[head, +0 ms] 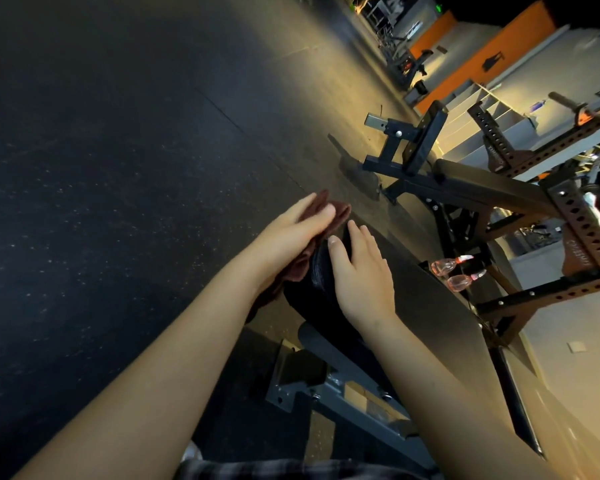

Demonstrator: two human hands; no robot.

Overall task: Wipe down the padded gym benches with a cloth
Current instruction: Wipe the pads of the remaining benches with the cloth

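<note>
A dark padded gym bench [426,299] runs up the middle of the head view on a grey metal frame [329,393]. A dark red cloth [298,268] lies against the pad's left side edge, near its far end. My left hand [291,230] presses flat on the cloth with straight fingers. My right hand [361,268] rests on top of the pad beside it, fingers extended and thumb over the pad's edge. The cloth's lower part hangs below my left wrist.
A second bench [492,185] stands beyond, inside a brown perforated rack [582,233]. Two pink spray bottles [454,271] lie on the floor between the benches. Dark rubber floor [118,168] spreads to the left. Orange-and-grey walls and more machines are far back.
</note>
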